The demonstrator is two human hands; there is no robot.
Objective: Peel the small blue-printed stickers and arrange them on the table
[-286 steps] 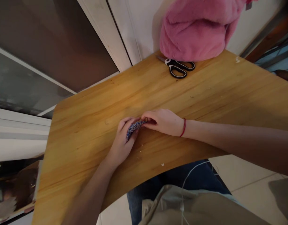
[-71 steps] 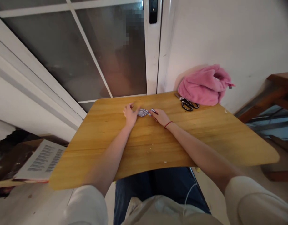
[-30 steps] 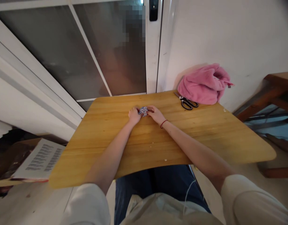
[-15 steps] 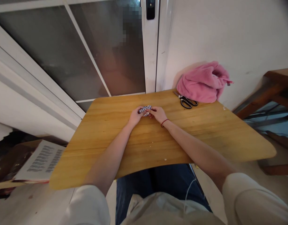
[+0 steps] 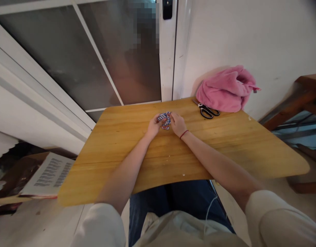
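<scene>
Two-handed handling of small cards at a table, seen from above; clock directions are taken from the cards. The cards (image 5: 163,116), blue and white, are fanned between the hands above the far half of the table (image 5: 116,154). The left hand (image 5: 154,126), at 8 o'clock, grasps the fan, thumb across its face. The right hand (image 5: 177,123), at 4 o'clock, has bent fingers against the fan's right end; whether they pinch a card cannot be told. A red band (image 5: 184,134) circles the right wrist. A reddish card (image 5: 165,128) shows at 6 o'clock, just below the fan; whether it rests on the wood is unclear. Scissors (image 5: 208,112) lie at 3 o'clock near the table's far edge, handles toward the right, beside a pink cloth (image 5: 226,91) at 2 o'clock. A pale scrap (image 5: 184,175) lies at 5 o'clock, near the table's near edge. The door (image 5: 96,58) stands at 10 o'clock; a printed sheet (image 5: 47,175) lies off the table, between 8 and 9.
</scene>
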